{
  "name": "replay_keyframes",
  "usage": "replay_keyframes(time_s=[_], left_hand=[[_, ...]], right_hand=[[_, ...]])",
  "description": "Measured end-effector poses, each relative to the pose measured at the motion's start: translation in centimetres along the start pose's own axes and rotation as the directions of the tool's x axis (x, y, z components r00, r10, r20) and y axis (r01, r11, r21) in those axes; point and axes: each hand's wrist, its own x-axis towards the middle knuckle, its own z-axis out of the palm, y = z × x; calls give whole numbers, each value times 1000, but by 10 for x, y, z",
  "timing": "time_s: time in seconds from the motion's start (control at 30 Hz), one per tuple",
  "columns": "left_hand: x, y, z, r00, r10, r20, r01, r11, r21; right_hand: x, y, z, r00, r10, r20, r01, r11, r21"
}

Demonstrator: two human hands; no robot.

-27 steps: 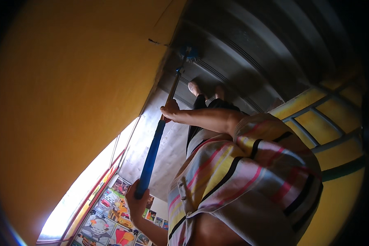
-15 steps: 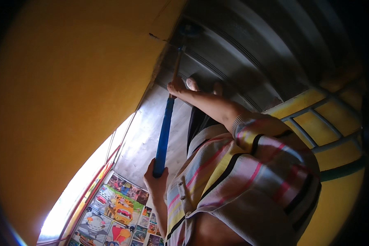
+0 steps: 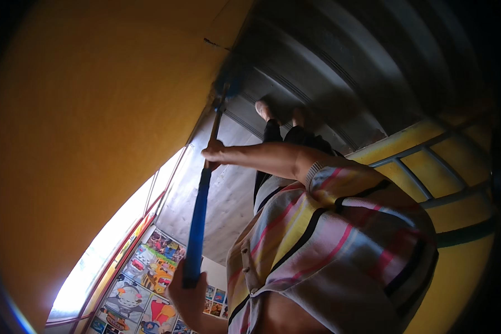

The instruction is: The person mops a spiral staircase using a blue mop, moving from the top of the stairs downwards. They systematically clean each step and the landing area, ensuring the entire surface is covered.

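A long-handled mop (image 3: 199, 214), with a blue-covered upper handle and a brown lower shaft, slants across the view. Its blurred dark blue head (image 3: 228, 84) lies by the foot of the yellow wall, at the edge of a step. My right hand (image 3: 213, 154) is wrapped round the shaft just past the blue section, arm stretched across to the left. Lower down, my left hand (image 3: 187, 292) is closed about the butt end of the blue handle. Its palm side is partly hidden. My feet (image 3: 263, 110) stand on the dark stairs, past the striped cardigan (image 3: 323, 239).
A yellow wall (image 3: 106, 111) fills the left side. Dark grey stairs (image 3: 328, 72) with ridged edges curve across the top, beside a shiny grey landing (image 3: 222, 195). Grey metal railing (image 3: 412, 177) runs along the right. Cartoon pictures (image 3: 128, 300) and a bright window (image 3: 89, 273) are at lower left.
Both hands have moved left and downward in the view, drawing the mop back. Its head has come from further up the stairs to the wall's foot, nearer my feet.
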Motion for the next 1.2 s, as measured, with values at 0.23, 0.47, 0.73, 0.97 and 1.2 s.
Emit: replay_keyframes(time_s=[0.23,0.47,0.73,0.97,1.2], left_hand=[[-31,-12,-65,994,-104,-28,106,990,91],[-31,-87,-66,997,-75,29,78,992,-97],[43,-6,59,830,551,-81,-347,626,699],[76,44,-8,816,558,150,-478,508,717],[58,112,-36,703,619,350,-605,262,752]], right_hand=[[-71,-17,41,977,132,166,-172,950,262],[-80,-11,27,999,49,23,-54,954,294],[20,-24,-66,966,24,-257,100,882,460],[29,-24,-70,966,38,-255,160,689,707],[-43,-17,-105,946,106,-307,193,576,794]])
